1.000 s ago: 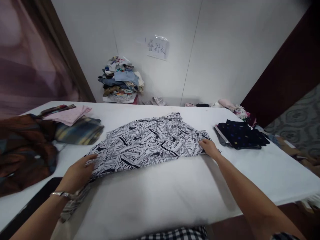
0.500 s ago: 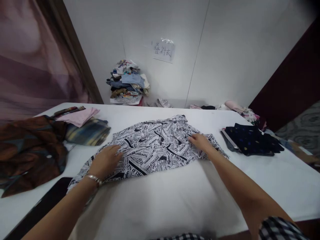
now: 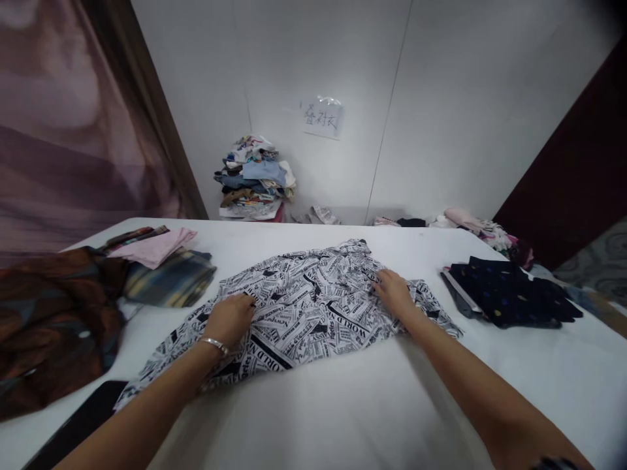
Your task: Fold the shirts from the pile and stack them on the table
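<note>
Both hands slid inward since a moment ago, now closer together over newsprint shirt (image 3: 298,313). Left hand (image 3: 230,320) laid flat on left part of cloth, right hand (image 3: 394,294) pressed palm-down near right edge, nothing gripped. Shirt spread mid-bench (image 3: 343,405). Dark dotted garment (image 3: 509,297) parked off right, plaid pile (image 3: 169,277) off left.

Soft, even indoor light — bright on the white desk (image 3: 343,405), which nearly washes out near the bottom edge. Faint shadows trail under both forearms. The wide lens bends the wall lines and stretches the corners — the curtain (image 3: 59,130) at left smears, slightly out of focus.
</note>
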Motion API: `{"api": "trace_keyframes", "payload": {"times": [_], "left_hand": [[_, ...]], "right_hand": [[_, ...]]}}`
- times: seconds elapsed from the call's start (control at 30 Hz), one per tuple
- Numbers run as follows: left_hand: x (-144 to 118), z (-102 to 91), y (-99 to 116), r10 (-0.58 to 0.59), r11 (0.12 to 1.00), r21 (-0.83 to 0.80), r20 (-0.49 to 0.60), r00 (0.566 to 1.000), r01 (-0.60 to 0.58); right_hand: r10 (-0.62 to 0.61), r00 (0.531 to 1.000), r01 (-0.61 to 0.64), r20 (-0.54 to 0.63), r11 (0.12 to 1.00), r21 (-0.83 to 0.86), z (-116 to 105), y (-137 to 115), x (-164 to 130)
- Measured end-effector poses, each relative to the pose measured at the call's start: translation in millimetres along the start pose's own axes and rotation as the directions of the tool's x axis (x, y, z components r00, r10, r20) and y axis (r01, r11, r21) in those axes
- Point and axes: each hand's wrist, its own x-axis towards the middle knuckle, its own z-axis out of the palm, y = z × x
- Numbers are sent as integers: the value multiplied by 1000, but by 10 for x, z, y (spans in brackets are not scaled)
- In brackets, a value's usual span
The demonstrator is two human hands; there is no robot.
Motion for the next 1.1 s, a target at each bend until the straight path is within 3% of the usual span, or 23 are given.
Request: {"api": "trace_keyframes", "payload": {"times": [0.1,0.2,0.27,0.33,0.5,0.67,0.8,0.9,1.0,1.1], "left_hand": [[223,-105,186,43,994,-97,-85,995,-51],[595,-176,552,144,972,-176,-89,985,-158],[906,-189,869,204,960,-179,-88,975,-217],[1235,-183,1210,244,953,-163,-91,966,-256],[1944,-122,1992,298,944,-116,-101,949,-308],[2359,53,2482,322,937,-105,-115,940,-334],[2563,146,2639,285,932,-191,-136,949,-307],[2724,20,2622,210,913,-317,-169,963,-255],[2863,-329,2487,110,854,-479,-220,969,-205],[2800,-852,2261,45,760,-616,-267,963,-207]], "right_hand": [[-296,952,305,-78,940,154,-70,-99,-332],[-437,892,397,114,879,262,-89,-103,-570],[-380,884,318,273,916,246,-47,-43,-616],[-295,886,242,359,952,187,30,30,-605],[-266,898,224,351,962,157,175,102,-578],[-288,891,222,351,951,217,148,92,-579],[-293,889,214,353,945,247,136,102,-557],[-295,882,207,369,943,259,145,113,-548],[-299,880,209,369,941,266,161,125,-552],[-298,888,211,352,941,264,178,134,-562]]}}
